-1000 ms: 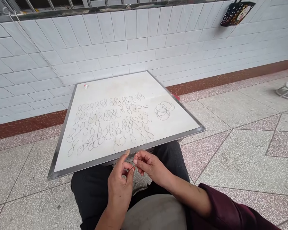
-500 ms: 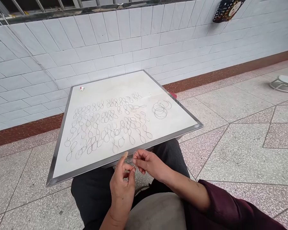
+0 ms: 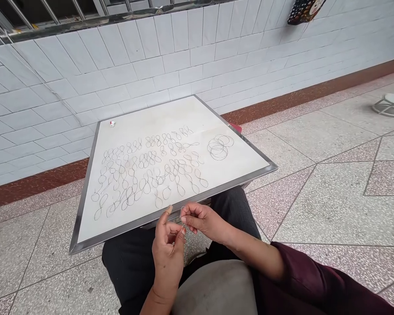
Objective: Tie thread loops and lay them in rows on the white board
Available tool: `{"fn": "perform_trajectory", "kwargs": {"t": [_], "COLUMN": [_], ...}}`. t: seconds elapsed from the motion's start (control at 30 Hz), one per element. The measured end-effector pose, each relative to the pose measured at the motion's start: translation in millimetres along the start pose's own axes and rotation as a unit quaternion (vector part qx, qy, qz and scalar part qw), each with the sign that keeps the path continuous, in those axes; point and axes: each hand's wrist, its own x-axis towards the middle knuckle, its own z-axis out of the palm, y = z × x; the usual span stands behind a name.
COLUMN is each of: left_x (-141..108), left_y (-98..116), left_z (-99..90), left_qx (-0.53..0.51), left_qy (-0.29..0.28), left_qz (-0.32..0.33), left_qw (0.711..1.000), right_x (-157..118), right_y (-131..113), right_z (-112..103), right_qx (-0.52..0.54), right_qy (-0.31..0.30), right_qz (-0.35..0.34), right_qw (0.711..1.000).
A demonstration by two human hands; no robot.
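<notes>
Just off the table's near edge, my left hand and my right hand meet over my lap. Both pinch one thin wire loop, mostly hidden by the fingers. My left index finger, with a tan covering on its tip, points up, while thumb and another finger close on the wire. Several rows of thin wires twisted into figure-eight shapes lie on the white table. To their right rests a small group of overlapping round wire rings.
A small white and red object sits at the table's far left corner. Behind the table stands a white tiled wall with a barred window. A dark patterned bag hangs at upper right. A white stool stands far right.
The view has shifted slightly. My hands stay together at the wire, and the right fingers have closed a little nearer to the left; the loop above them shows less.
</notes>
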Motion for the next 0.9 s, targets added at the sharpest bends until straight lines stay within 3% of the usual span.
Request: {"fn": "perform_trajectory", "kwargs": {"t": [0.2, 0.47, 0.57, 0.77, 0.9], "left_x": [-4, -11, -12, -12, -11], "left_y": [2, -4, -8, -2, 3], "left_z": [0.1, 0.7, 0.8, -0.9, 0.0], "left_qx": [-0.065, -0.147, -0.174, -0.243, -0.255], "left_qy": [-0.013, -0.016, -0.006, 0.026, 0.023], "left_qz": [-0.021, -0.049, -0.062, -0.107, -0.132], "left_qw": [0.998, 0.988, 0.983, 0.964, 0.958], "right_x": [-3, -11, -11, -8, -7], "right_y": [7, 19, 18, 7, 11], "right_z": [0, 7, 6, -7, -12], "right_qx": [0.080, 0.178, 0.166, 0.088, 0.089], "right_qy": [-0.025, -0.006, -0.006, -0.115, -0.109], "right_qz": [-0.003, 0.042, 0.055, 0.016, -0.005], "right_qw": [0.996, 0.983, 0.985, 0.989, 0.990]}}
